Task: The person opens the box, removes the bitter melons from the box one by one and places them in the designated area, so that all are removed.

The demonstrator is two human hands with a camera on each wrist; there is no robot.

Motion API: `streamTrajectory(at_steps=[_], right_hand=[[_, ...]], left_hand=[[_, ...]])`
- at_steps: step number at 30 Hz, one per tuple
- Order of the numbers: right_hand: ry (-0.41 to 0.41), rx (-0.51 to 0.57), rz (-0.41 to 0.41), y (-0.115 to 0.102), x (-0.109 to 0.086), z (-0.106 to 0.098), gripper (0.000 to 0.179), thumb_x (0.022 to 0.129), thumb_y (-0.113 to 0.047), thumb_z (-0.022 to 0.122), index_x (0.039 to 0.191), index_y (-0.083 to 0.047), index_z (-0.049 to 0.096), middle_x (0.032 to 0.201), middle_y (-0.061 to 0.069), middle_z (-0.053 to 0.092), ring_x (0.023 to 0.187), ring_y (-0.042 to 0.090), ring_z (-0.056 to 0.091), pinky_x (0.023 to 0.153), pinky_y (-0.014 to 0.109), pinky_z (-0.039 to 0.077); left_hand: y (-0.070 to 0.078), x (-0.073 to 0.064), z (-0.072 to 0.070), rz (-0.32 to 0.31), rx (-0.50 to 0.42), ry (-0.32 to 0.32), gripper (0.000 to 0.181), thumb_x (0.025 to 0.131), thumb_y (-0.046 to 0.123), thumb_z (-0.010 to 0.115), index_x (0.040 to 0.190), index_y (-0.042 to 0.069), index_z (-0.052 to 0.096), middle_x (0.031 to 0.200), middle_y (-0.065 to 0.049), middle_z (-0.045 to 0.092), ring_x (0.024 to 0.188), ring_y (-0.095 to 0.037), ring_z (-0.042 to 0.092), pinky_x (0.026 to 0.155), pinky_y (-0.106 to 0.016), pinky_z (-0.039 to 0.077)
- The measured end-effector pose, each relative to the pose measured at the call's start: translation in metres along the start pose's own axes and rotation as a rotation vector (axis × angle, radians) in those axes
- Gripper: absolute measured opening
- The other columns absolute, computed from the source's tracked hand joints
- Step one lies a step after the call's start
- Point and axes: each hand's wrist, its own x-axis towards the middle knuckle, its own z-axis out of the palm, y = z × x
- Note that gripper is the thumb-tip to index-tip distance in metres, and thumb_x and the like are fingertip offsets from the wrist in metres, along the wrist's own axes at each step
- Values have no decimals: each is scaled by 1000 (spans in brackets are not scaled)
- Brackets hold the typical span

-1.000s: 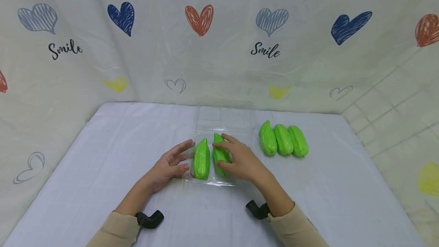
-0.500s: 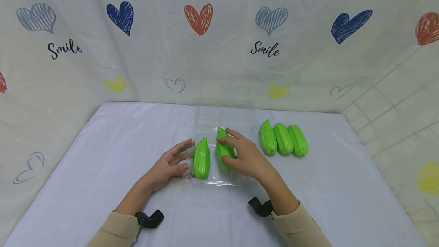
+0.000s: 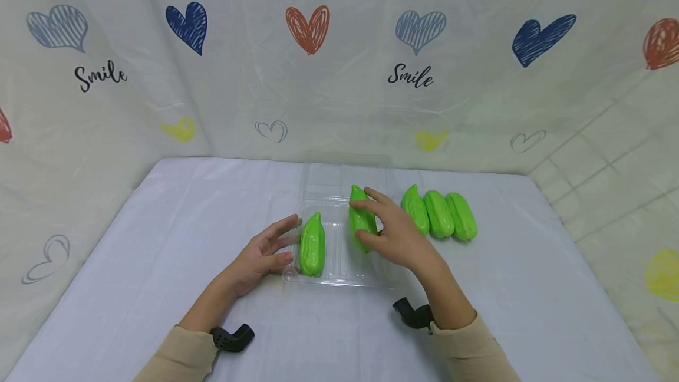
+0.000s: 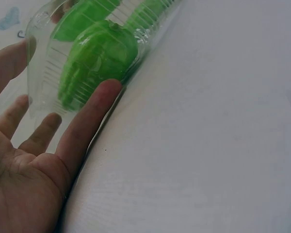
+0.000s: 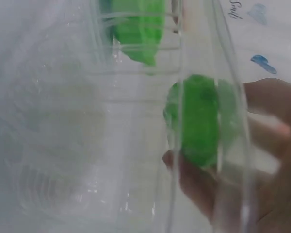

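A clear plastic clamshell box (image 3: 339, 279) lies on the table with its lid (image 3: 345, 177) raised at the back. In its left part rests a bright green, ridged, gourd-like vegetable (image 3: 312, 246), pointed end away from me. My right hand (image 3: 395, 231) holds a second green gourd-like vegetable (image 3: 362, 223) between thumb and fingers, over the box's right part. The right wrist view shows that held one (image 5: 200, 121) through clear plastic. Against the box's left side rests my left hand (image 3: 260, 261), fingers extended; in the left wrist view a fingertip (image 4: 109, 87) touches the plastic wall.
Several bits of white tablecloth (image 3: 212, 217) show around the box. Three more green gourd-like vegetables (image 3: 439, 214) lie side by side to the right. A pale curtain (image 3: 345, 99) printed with hearts hangs behind the table. Black curved pieces (image 3: 232, 339) sit at both wrists.
My right hand has carried the held green vegetable from the box's right part farther back and to the right. The left hand and the other vegetables stay where they were.
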Motion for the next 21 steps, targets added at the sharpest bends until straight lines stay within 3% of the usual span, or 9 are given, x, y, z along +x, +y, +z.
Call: streamTrajectory(at_steps=[21], right_hand=[[65,39,91,11,-6,-33,51,90,-22,70,140,-19,57,163,7,29,136,34,47,78,38,58]], left_hand=[[-1,0,-1,1,2,1,73,95,5,62,158,19,27,164,-5,23,148,-37,27,94,-36,54]])
